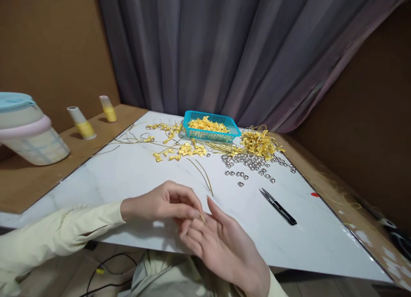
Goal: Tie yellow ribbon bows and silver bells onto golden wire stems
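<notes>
Left hand (163,201) pinches a thin gold cord strand (202,217) between fingertips, touching the open, flat right hand (221,241). Black thread snips (278,206) lie near on the white marble-look tabletop (128,177).

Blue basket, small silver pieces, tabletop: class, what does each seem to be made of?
Blue basket: likely plastic, with moulded mesh walls and a matte look. Small silver pieces: probably metal, shiny and reflective. Tabletop: glossy white marble-look surface, faintly veined; whether stone or laminate is unclear.

text: none legible — labels: none | signs, numbers: none readable
</notes>
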Demonstrator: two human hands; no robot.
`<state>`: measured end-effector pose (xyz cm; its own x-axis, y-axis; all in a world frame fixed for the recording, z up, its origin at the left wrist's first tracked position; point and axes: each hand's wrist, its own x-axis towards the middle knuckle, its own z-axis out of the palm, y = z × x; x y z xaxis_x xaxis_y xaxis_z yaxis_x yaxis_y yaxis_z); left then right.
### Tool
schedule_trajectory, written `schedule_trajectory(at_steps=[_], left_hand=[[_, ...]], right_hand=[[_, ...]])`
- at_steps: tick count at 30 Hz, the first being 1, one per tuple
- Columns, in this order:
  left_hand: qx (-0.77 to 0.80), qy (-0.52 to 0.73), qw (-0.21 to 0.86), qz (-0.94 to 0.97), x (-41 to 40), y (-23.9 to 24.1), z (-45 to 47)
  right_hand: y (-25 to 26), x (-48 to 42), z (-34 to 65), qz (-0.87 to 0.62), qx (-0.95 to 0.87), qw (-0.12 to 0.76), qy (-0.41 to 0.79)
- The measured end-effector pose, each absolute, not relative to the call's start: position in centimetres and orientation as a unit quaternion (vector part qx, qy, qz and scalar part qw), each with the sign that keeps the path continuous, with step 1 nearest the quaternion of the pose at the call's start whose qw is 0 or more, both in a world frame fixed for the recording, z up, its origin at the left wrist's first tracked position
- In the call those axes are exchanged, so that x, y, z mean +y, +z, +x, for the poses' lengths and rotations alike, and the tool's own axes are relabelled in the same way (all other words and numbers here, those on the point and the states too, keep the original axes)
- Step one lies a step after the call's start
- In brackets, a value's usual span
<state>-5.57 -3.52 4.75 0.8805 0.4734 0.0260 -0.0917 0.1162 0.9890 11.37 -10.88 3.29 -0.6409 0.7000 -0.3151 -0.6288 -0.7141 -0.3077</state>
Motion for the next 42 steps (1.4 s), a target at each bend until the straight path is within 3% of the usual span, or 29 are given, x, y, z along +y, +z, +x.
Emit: schedule_trajectory(at_steps=[8,18,38,42], left_hand=[[0.111,0.097,0.666,0.732,-3.9,5.2,-6.1],[0.105,0.094,0.630,0.764,-3.8,4.8,-5.9],[0.175,0.100,0.607,0.769,-3.0,3.5,-5.5],[0.209,0.102,0.589,0.774,-2.8,2.8,-5.2]], right_hand=[[4.3,-9.7,14.9,-0.316,-0.111,0.510,0.792],[6.0,-10.8,19.4,-0.463,-0.259,0.561,0.635],[3.0,-9.3,23.8,-0.689,-0.406,0.452,0.395],[3.0,-9.3,24.4,-0.729,-0.452,0.396,0.326]])
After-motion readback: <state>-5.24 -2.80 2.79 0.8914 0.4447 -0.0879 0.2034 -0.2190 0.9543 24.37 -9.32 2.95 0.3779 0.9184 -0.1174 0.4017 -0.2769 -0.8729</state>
